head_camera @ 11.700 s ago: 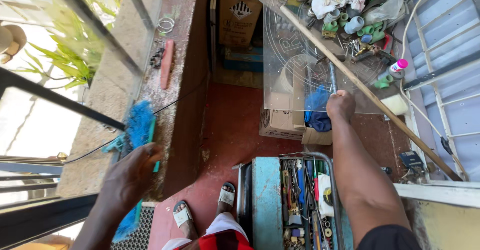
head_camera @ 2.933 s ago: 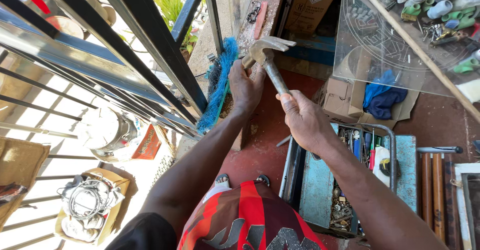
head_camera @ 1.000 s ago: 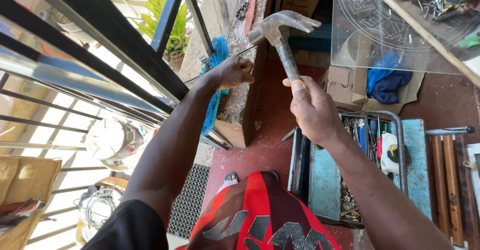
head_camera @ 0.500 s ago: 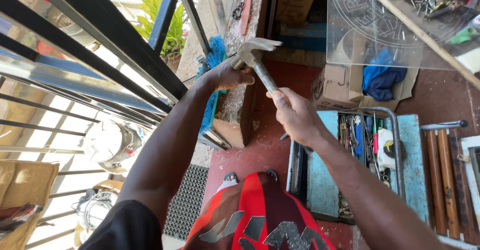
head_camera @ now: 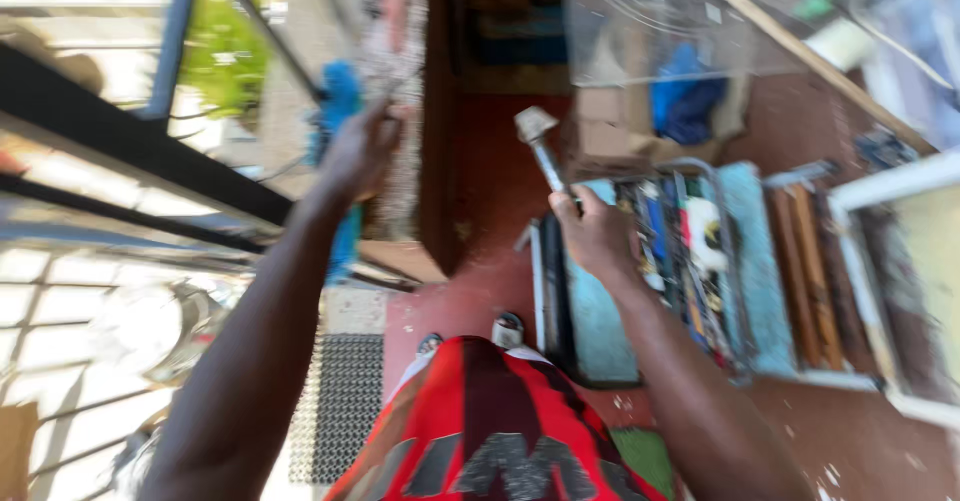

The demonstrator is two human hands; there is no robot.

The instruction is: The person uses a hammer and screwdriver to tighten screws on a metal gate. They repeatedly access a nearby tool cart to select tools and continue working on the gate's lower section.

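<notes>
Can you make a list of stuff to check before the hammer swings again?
1. Right hand wrapped around the hammer handle: ok.
2. Hammer head lifted away from the ledge: ok.
3. Left hand out of the hammer's path: not ok, it rests up at the ledge.
4. Something pinched in the left fingers: cannot tell, too blurred.
5. Feet away from the open toolbox: not ok, it sits right beside them.

Red floor [head_camera: 500, 211], light-blue toolbox [head_camera: 600, 331], blue cloth [head_camera: 685, 101]

Hammer [head_camera: 538, 136] swung back from ledge; right hand [head_camera: 597, 233] lowered.
</notes>
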